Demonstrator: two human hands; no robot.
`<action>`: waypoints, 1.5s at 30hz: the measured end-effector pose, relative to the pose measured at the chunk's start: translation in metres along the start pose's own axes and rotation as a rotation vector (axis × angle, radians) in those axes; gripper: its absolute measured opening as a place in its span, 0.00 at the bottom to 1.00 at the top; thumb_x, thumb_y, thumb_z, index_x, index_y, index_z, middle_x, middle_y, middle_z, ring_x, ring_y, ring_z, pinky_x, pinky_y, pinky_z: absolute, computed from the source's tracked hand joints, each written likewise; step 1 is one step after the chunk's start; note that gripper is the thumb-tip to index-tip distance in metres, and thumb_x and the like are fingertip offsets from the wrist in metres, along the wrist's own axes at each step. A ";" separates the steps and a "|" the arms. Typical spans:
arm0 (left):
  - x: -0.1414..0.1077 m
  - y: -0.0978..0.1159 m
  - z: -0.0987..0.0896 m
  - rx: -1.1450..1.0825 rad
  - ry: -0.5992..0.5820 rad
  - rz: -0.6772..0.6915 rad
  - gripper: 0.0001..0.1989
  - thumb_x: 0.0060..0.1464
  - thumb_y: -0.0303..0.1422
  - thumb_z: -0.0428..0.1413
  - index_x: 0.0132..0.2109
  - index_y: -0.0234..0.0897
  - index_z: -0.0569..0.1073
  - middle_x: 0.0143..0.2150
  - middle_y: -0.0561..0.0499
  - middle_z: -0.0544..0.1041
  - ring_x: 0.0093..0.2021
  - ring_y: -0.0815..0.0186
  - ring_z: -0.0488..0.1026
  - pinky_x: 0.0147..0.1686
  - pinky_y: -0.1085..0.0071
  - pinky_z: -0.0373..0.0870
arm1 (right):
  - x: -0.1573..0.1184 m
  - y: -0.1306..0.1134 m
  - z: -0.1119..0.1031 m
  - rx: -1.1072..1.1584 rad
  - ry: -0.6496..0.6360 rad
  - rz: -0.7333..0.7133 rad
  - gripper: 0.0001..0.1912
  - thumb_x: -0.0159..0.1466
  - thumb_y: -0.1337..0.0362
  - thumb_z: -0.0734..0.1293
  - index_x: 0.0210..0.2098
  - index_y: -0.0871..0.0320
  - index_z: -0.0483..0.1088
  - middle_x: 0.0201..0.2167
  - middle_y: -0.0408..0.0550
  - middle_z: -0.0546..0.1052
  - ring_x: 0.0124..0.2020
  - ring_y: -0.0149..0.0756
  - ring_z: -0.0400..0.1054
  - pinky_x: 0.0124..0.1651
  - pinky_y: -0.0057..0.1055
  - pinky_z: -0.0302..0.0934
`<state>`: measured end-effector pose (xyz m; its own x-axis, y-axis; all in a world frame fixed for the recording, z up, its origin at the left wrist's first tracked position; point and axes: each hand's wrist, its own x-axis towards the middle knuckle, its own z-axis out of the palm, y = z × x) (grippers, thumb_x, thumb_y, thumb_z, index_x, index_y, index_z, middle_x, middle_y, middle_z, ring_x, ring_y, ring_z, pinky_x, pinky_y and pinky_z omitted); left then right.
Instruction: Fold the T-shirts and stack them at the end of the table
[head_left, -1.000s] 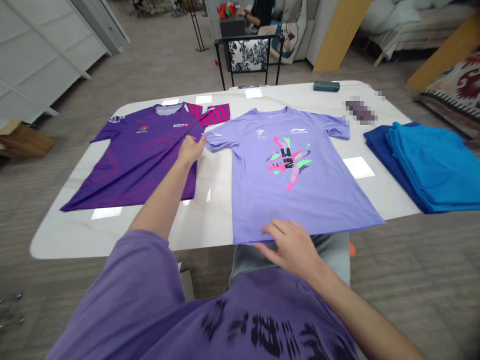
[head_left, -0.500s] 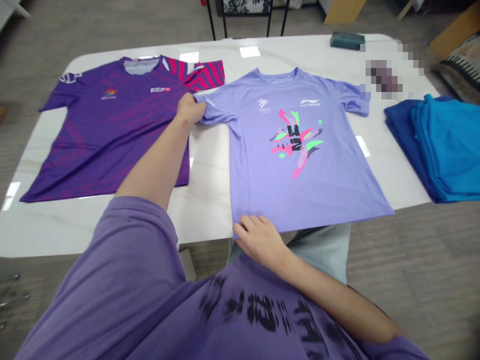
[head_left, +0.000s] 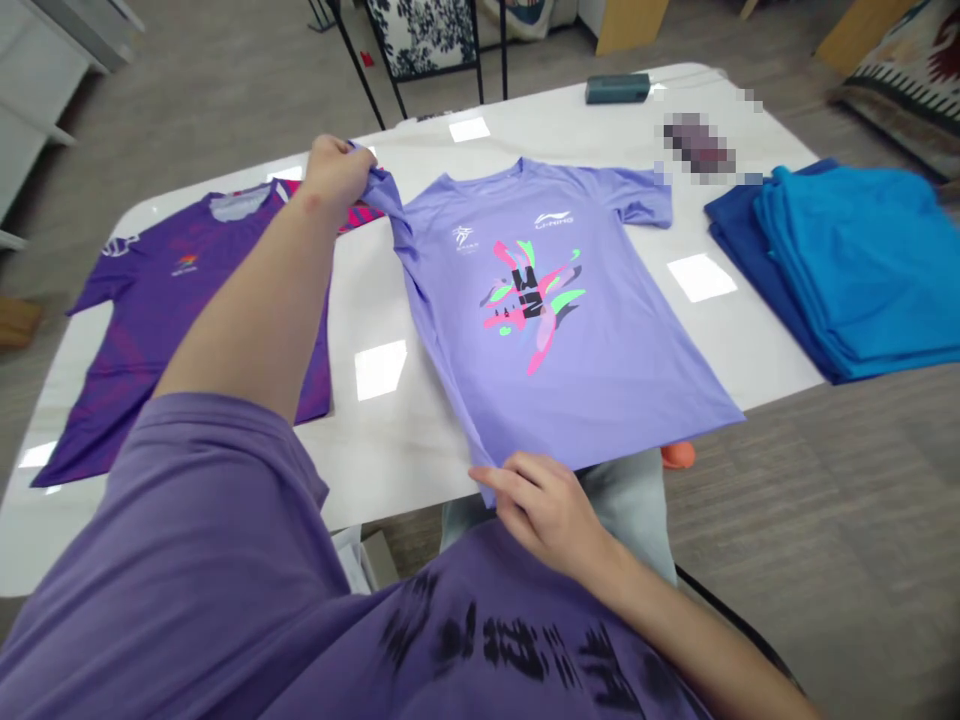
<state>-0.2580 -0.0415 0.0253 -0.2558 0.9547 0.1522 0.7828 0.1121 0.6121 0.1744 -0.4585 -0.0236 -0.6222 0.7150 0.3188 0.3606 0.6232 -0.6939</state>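
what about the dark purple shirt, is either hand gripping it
No, the left hand grips the lavender shirt by a sleeve; the right hand touches its lower corner.

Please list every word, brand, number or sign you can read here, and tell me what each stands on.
"LI-NING": in white on the chest of the light purple shirt.
Same shirt: stylised black letters in the colourful print, not surely readable; lettering under the white emblem, too small.
Dark purple shirt: lettering under the small chest logo, too small.
Worn purple shirt: large black characters, too blurred.
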 end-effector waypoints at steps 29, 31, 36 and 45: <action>-0.243 0.063 0.147 0.188 -0.192 0.368 0.39 0.71 0.62 0.54 0.80 0.51 0.66 0.83 0.43 0.62 0.85 0.42 0.54 0.83 0.36 0.51 | 0.231 0.194 -0.138 -0.244 0.044 0.227 0.19 0.78 0.54 0.66 0.60 0.57 0.77 0.47 0.51 0.84 0.42 0.40 0.77 0.48 0.35 0.66; -0.230 0.059 0.144 0.136 -0.171 0.345 0.35 0.73 0.60 0.52 0.78 0.52 0.69 0.81 0.43 0.65 0.83 0.43 0.59 0.81 0.37 0.57 | 0.298 0.229 -0.137 -0.277 0.079 0.292 0.20 0.77 0.58 0.65 0.61 0.62 0.76 0.52 0.57 0.84 0.47 0.42 0.77 0.55 0.36 0.67; -0.110 0.017 0.116 -0.023 0.109 0.240 0.21 0.77 0.44 0.51 0.67 0.43 0.76 0.65 0.38 0.77 0.64 0.48 0.75 0.70 0.45 0.71 | 0.401 0.301 -0.137 -0.372 0.066 0.529 0.23 0.74 0.57 0.69 0.60 0.69 0.77 0.57 0.69 0.82 0.57 0.52 0.75 0.64 0.43 0.66; 0.071 -0.043 0.104 0.081 -0.195 0.298 0.17 0.60 0.47 0.68 0.49 0.42 0.83 0.57 0.43 0.80 0.61 0.49 0.73 0.70 0.49 0.66 | 0.393 0.366 -0.125 -0.339 0.181 0.627 0.31 0.70 0.46 0.74 0.65 0.59 0.75 0.61 0.63 0.80 0.62 0.55 0.74 0.68 0.52 0.65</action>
<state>-0.2505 0.0498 -0.0709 0.0977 0.9824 0.1591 0.8512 -0.1653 0.4981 0.1488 0.0908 -0.0716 -0.1145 0.9922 0.0496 0.8244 0.1227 -0.5525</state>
